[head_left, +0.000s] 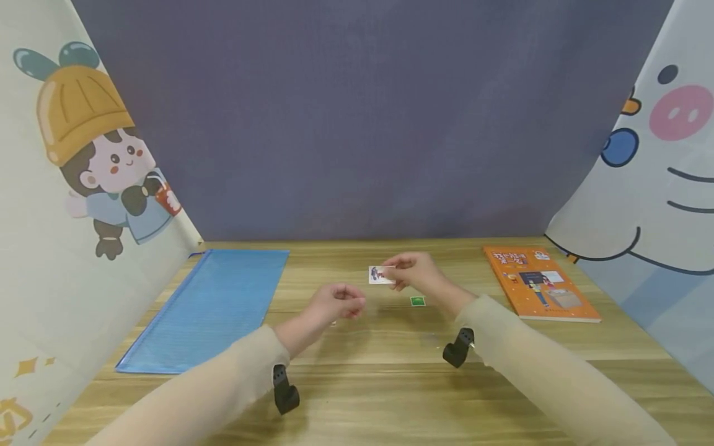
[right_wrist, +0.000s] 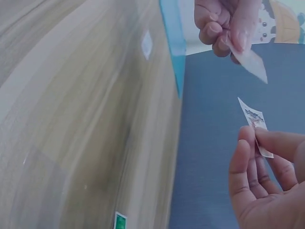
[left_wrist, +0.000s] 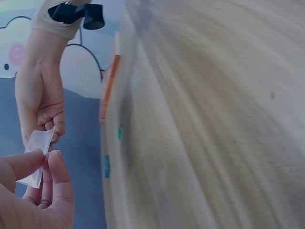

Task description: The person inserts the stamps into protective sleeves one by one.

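Two hands above a wooden table, each pinching a small piece

The right hand [head_left: 418,272] pinches a printed card [head_left: 381,275] between thumb and fingertips, held clear of the table [head_left: 390,384]. The left hand [head_left: 337,303], fingers curled, pinches a clear film [left_wrist: 37,157] just beside the card, the two apart. A green tag [head_left: 417,301] lies on the table between the hands. A blue folder [head_left: 212,303] lies far left, an orange book [head_left: 538,282] far right
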`<act>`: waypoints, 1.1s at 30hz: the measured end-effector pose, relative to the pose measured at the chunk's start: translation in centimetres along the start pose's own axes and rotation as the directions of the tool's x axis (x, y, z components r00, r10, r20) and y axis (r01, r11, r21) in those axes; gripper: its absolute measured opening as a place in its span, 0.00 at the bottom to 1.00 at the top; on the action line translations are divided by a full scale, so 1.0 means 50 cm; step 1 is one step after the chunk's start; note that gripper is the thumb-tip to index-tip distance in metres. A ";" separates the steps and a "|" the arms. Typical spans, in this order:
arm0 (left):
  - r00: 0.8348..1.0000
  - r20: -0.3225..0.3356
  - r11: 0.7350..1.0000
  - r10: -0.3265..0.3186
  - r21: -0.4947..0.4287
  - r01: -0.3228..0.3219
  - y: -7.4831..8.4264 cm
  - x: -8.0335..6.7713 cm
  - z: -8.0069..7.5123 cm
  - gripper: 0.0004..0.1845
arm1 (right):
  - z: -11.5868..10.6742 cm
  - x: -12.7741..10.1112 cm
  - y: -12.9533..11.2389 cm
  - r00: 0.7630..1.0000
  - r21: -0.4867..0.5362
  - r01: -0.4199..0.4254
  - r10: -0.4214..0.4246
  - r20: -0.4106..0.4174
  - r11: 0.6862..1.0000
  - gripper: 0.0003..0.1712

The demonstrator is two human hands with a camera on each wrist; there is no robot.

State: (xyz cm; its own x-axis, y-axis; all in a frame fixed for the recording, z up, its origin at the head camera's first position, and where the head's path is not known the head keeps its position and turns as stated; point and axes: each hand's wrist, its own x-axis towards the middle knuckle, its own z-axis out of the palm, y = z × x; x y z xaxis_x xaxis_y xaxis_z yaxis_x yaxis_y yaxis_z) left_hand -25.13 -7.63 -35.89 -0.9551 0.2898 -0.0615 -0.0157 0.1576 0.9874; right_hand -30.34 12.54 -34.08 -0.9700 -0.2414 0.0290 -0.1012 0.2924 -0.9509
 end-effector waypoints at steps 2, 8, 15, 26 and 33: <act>1.000 -0.001 1.000 0.007 0.012 -0.007 0.016 -0.006 -0.001 0.11 | -0.005 -0.005 -0.007 1.000 -0.006 -0.001 0.001 -0.006 1.000 0.16; 1.000 -0.015 1.000 0.014 0.026 -0.013 0.027 -0.001 -0.005 0.15 | -0.018 -0.011 -0.019 1.000 -0.021 0.007 -0.008 -0.022 1.000 0.19; 0.996 -0.094 0.999 -0.006 -0.054 0.001 0.034 0.006 -0.003 0.12 | -0.026 -0.021 -0.041 0.999 -0.002 -0.003 0.003 -0.051 1.000 0.19; 0.979 -0.205 0.980 -0.003 -0.197 -0.039 0.049 0.014 -0.002 0.10 | -0.033 -0.042 -0.068 0.996 0.000 -0.016 0.016 -0.083 1.000 0.20; 0.976 -0.218 0.971 0.004 -0.232 -0.056 0.054 0.015 -0.001 0.11 | -0.035 -0.054 -0.078 0.995 0.084 0.019 -0.010 -0.101 0.996 0.21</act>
State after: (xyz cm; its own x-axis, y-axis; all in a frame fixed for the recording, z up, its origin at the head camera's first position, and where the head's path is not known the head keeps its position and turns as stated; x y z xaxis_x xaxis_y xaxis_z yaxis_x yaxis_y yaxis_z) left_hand -25.89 -7.06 -33.25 -0.9967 0.0780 -0.0242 -0.0306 -0.0818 0.9962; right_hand -27.69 13.65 -29.91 -0.9863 -0.1497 0.0698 -0.1006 0.2091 -0.9727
